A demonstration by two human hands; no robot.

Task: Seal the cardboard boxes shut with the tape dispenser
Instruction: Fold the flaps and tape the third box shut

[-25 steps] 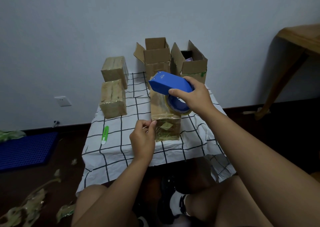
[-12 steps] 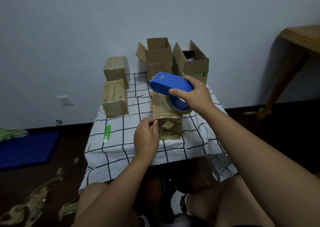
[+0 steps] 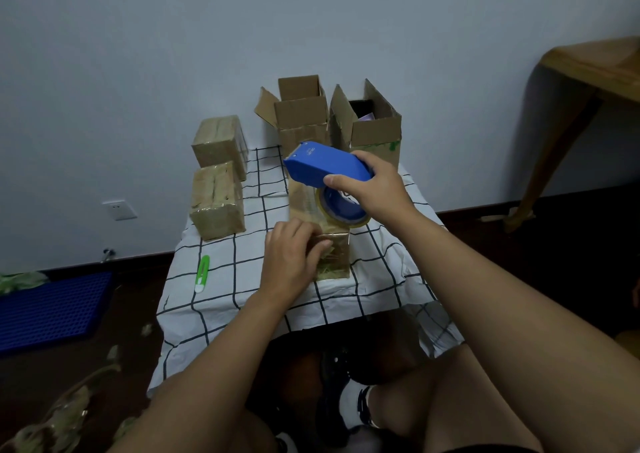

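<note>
A small cardboard box stands in the middle of the checked tablecloth, with clear tape running along its top. My right hand grips the blue tape dispenser just above the box's far end, and the tape roll hangs under it close to the box top. My left hand lies over the box's near top edge, fingers pressing the tape end down onto the cardboard. That hand hides the box's near left corner.
Two taped boxes stand at the left. At the back are two open boxes. A green utility knife lies front left on the cloth. A blue mat and tape scraps lie on the floor; a wooden table stands right.
My left hand has moved from beside the box's near left corner onto its near top edge and now presses the tape there. My right hand has held the dispenser almost still.
</note>
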